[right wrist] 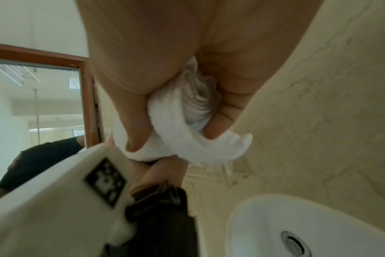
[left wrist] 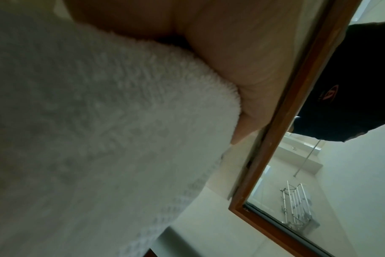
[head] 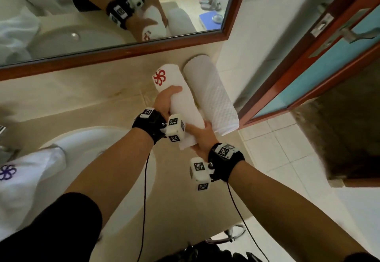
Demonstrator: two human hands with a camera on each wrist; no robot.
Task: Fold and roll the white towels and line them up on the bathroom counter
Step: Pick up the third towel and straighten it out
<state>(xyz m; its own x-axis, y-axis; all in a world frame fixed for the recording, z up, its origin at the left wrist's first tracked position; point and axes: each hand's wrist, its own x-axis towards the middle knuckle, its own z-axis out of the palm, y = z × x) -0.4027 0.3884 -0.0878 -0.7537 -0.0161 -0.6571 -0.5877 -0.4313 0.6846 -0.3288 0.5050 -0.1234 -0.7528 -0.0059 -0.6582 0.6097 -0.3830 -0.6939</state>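
A rolled white towel with a red flower logo [head: 178, 95] lies on the beige counter [head: 82, 97], close beside a second rolled white towel with a waffle texture [head: 211, 95] at the counter's right end. My left hand [head: 166, 99] grips the logo roll around its middle, thumb over the top. My right hand [head: 199, 136] grips the roll's near end; in the right wrist view the fingers [right wrist: 229, 104] curl around the spiral end of the towel [right wrist: 196, 107]. The left wrist view is filled by the white terry towel [left wrist: 99, 139] with my palm against it.
A white sink basin [head: 92, 138] sits to the left, with an unfolded white towel bearing a purple logo [head: 26, 179] draped over it. A wood-framed mirror [head: 123, 52] runs along the back. The counter ends at the right, by a tiled wall and a door [head: 318, 56].
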